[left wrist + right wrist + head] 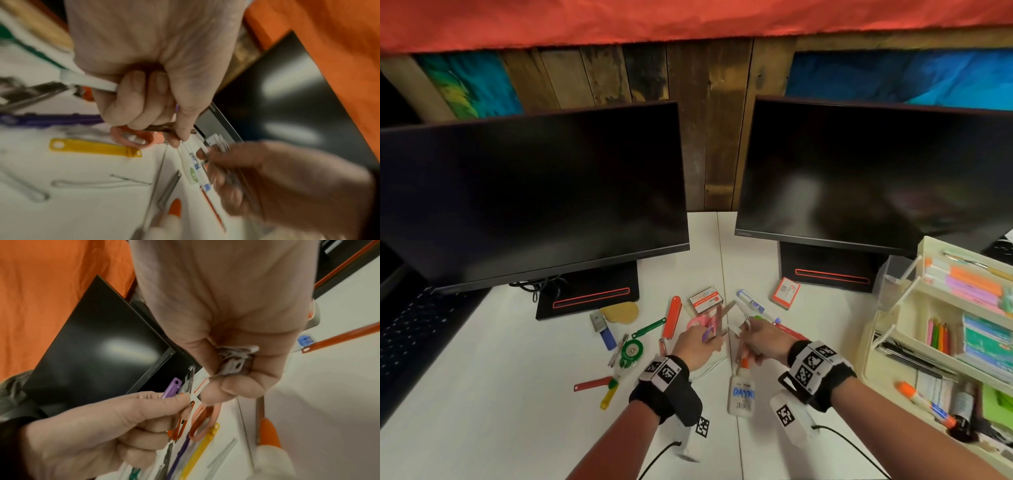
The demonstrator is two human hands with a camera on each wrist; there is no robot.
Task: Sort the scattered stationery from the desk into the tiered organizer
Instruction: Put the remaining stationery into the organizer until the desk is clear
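My left hand grips a bundle of flat fastener strips, a purple strip and a white strip among them. Close beside it, my right hand pinches a few white plastic strips between thumb and fingers. Both hands hover over the white desk above a pink tape roll. The cream tiered organizer stands at the right, holding notes, pencils and glue sticks. A yellow strip lies on the desk under my left hand.
Two dark monitors stand behind. Scattered on the desk are a white glue bottle, a red cutter, two staple boxes, a green correction tape, coloured strips and pens.
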